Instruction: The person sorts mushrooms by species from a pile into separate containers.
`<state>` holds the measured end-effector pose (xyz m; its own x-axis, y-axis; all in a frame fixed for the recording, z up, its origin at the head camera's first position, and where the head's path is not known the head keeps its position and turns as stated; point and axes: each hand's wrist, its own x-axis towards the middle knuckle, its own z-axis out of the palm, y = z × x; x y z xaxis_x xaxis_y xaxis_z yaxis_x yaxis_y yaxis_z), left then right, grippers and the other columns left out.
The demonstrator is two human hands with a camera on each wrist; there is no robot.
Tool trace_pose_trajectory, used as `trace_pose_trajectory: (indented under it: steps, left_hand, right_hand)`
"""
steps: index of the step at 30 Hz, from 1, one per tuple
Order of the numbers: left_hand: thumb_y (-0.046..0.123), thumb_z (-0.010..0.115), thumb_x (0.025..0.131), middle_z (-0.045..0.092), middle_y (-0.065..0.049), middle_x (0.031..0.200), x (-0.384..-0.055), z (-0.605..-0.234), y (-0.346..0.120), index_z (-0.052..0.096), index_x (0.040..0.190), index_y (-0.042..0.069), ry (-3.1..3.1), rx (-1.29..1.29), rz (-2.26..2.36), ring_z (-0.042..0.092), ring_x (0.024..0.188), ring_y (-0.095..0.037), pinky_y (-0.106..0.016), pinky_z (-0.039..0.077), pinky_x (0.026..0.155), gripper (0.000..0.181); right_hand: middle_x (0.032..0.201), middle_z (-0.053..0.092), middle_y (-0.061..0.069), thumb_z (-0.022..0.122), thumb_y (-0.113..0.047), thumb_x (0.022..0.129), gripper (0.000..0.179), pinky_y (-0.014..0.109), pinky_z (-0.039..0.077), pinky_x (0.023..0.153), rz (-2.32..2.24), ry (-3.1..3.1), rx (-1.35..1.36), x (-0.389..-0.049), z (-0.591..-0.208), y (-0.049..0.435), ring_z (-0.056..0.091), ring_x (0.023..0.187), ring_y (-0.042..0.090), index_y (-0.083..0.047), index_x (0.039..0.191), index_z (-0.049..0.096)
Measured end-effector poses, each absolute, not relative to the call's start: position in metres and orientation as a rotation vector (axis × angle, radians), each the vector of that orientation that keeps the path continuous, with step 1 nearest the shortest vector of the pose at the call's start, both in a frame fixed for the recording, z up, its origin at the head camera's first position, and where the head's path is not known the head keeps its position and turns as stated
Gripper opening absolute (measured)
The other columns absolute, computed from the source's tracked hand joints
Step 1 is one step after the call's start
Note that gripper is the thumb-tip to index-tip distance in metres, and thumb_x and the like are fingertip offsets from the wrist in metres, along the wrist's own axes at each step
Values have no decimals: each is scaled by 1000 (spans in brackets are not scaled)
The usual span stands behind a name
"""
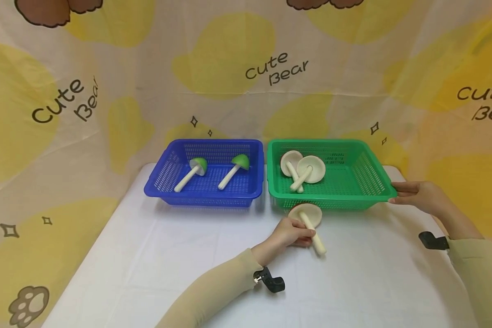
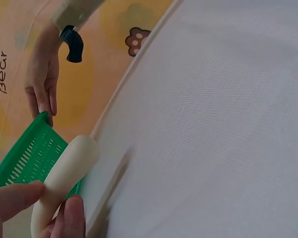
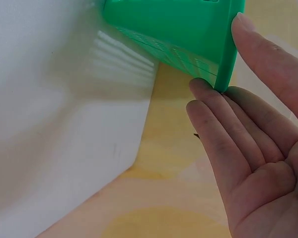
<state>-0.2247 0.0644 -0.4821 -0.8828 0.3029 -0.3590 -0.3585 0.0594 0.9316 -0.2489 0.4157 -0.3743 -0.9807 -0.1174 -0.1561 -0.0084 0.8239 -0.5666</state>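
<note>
Between thumb and fingers, my left hand (image 1: 289, 232) pinches a toy mushroom (image 1: 320, 245) by its white stem. The mushroom's cap, pale underneath with a red edge, is by the front wall of the green basket (image 1: 344, 198). In the left wrist view the stem (image 2: 72, 166) points away from the thumb. My right hand (image 1: 424, 198) holds the basket's right end by the rim. The right wrist view shows its thumb above the rim and its fingertips (image 3: 201, 87) underneath. Two mushrooms with pale undersides (image 1: 316, 169) lie crossed inside the green basket, at its left.
Left of the green basket, a narrow gap apart, stands a blue basket (image 1: 209, 196) holding two green-capped mushrooms, one at the left (image 1: 201, 165) and another at the right (image 1: 241, 161). Both baskets stand on a white-covered table (image 1: 147, 264) before a printed cloth backdrop (image 1: 229, 54).
</note>
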Motion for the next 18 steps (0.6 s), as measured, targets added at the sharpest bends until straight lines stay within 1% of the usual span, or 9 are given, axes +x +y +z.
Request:
trace_pose_trajectory:
  steps: [7,13,18]
  left_hand:
    - [3,75,77,71,-11,77,-221,-480,61,69,90,-5,1895,-22,1894,69,62,-13,-30,60,64,16]
    - [3,77,75,70,-6,76,-217,-478,54,70,88,-2,1956,29,1859,67,61,-11,-29,60,63,16]
    - [2,77,74,71,-7,77,-213,-476,47,71,91,-1,1970,72,1838,67,64,-11,-28,60,64,18]
  right_hand:
    - [126,57,26,68,-47,84,80,66,38,94,-894,2819,-94,-249,-374,416,39,125,54,3,141,40]
    - [127,56,26,68,-46,84,81,66,37,94,-902,2808,-93,-248,-373,415,36,126,54,3,141,39]
    - [127,56,27,68,-46,84,81,66,37,94,-900,2808,-95,-248,-373,415,36,127,54,3,141,39]
